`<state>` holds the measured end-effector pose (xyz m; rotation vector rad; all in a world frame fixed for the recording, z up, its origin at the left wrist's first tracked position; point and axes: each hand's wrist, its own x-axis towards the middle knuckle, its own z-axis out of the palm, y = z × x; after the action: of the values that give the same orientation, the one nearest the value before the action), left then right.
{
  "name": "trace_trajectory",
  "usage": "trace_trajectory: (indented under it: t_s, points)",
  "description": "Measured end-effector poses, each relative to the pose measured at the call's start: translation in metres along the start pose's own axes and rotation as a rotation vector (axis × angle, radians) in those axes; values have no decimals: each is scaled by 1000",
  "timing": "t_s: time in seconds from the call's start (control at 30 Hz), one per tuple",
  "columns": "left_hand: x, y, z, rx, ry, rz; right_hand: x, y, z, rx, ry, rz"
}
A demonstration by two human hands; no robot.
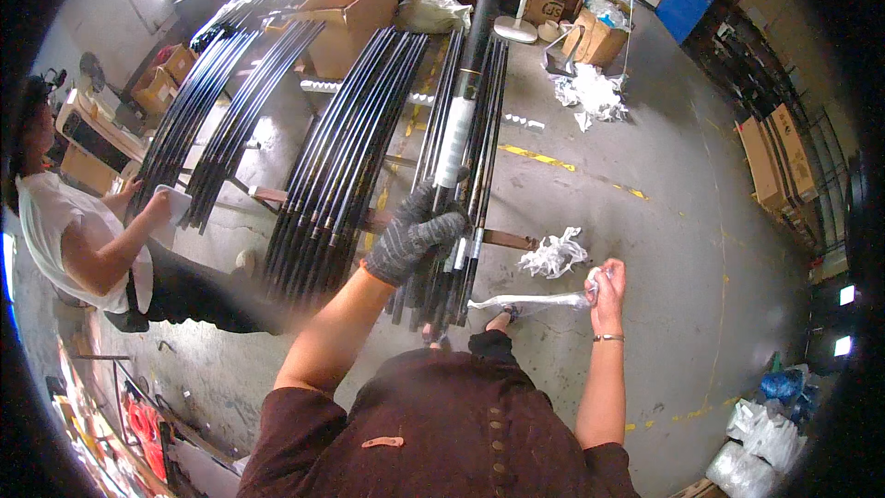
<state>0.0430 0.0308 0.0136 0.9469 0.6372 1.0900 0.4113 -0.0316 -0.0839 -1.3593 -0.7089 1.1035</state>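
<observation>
Black pole (472,65) in one fist, clear film (530,300) in the other

The left hand (417,235), in a grey knitted glove, is wrapped round the pole just below its pale sleeve (454,134), over a bundle of similar poles (493,106). The bare right hand (604,290) is well apart from it, closed on a bunched part of the clear film, whose loose tail reaches toward the lower ends of the bundle. The glove hides whether the pole's lower part rests on anything.

If that single fist bears the weight, the long upper part could swing or twist should the knit slide on the smooth surface; the pole might then knock and scratch those beneath. The film looks light enough to snag on a pole end, or, if dropped, to slip under the person's foot (499,322). A crumpled plastic heap (553,254) on the floor nearby adds to that risk.
</observation>
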Motion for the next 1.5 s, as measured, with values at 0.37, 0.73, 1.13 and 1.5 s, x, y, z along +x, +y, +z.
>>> trace_trajectory:
  t_s: [0.37, 0.73, 1.13, 1.5]
  points:
    - [9, -32, 34, 187, 3, 176, -47, -107, 186, -544, -456, -476]
    - [-4, -28, 11, 199, 42, 427, -53, -95, 227, -756, -427, -821]
    - [-34, 20, -69, -209, -358, -156, -17, -40, 194, -799, -416, -583]
    - [-55, -7, -90, -237, -252, -198, -44, -49, 156, 701, -517, 218]
